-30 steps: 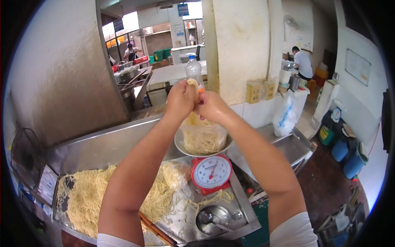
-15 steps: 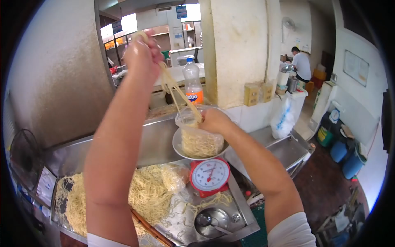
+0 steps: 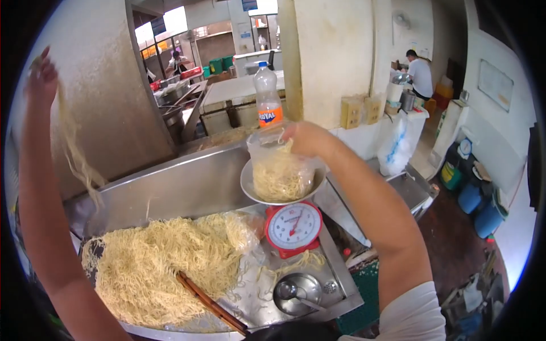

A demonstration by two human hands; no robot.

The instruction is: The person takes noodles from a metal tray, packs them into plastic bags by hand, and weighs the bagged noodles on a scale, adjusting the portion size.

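Note:
High at the far left, my left hand (image 3: 44, 79) is closed on a bunch of noodles (image 3: 74, 142), whose strands dangle and blur above the tray. My right hand (image 3: 309, 139) grips the top of a clear plastic bag (image 3: 259, 149) filled with noodles (image 3: 281, 177); its fingertips are partly hidden. The bag rests in the metal pan (image 3: 248, 190) of a red dial scale (image 3: 293, 226). Below, a big heap of noodles (image 3: 153, 267) covers much of the steel tray (image 3: 250, 310). Another plastic bag (image 3: 245, 230) with noodles lies beside the scale.
Wooden sticks (image 3: 207, 302) lean on the heap. A metal bowl (image 3: 297, 294) with a ladle (image 3: 289, 291) sits at the tray's right corner. A plastic bottle (image 3: 267, 96) stands on the ledge behind the scale. One person (image 3: 420, 77) works at back right, another (image 3: 176, 62) through the opening.
My left hand has swung away from the bag to the far left, carrying the strands of noodles. My right hand stays at the bag's top.

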